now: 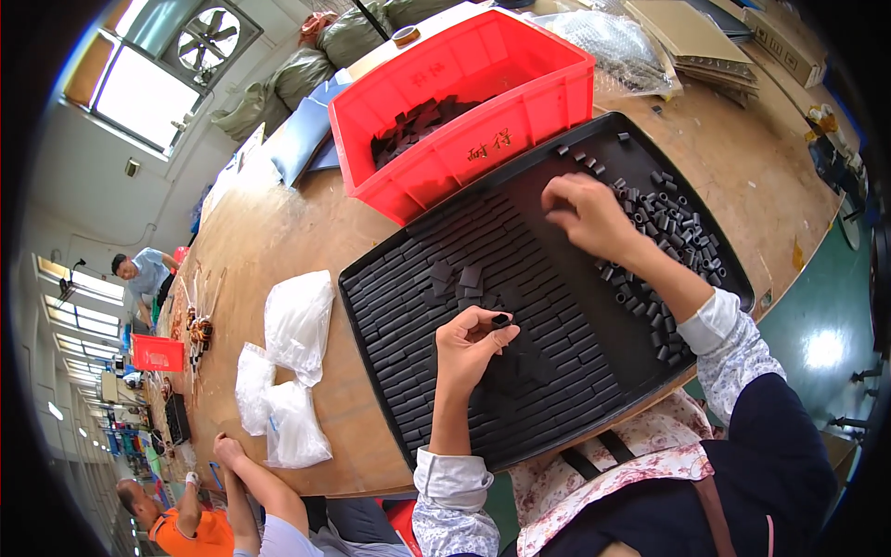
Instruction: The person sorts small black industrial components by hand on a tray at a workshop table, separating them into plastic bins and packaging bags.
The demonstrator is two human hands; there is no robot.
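Note:
My left hand point(471, 348) pinches a short black tube point(501, 321) between thumb and fingertips, with one end facing up. Below it lies a large black tray point(587, 320), whose left part is filled with close rows of black rectangular pieces point(399, 343). Several flat black squares point(471, 277) lie loose on those rows, just beyond my left hand. Over the far right part of the tray, my right hand point(592, 215) is curled, its fingertips bent in; whatever they may hold is hidden. Beside it spreads a heap of loose short black tubes point(673, 227).
A red bin point(418, 176) holding black flat pieces point(418, 128) stands against the tray's far edge. White plastic bags point(299, 325) lie left on the wooden table point(371, 472). Bubble wrap point(608, 51) and cardboard point(691, 42) sit at the back. A co-worker's arms point(246, 483) rest at lower left.

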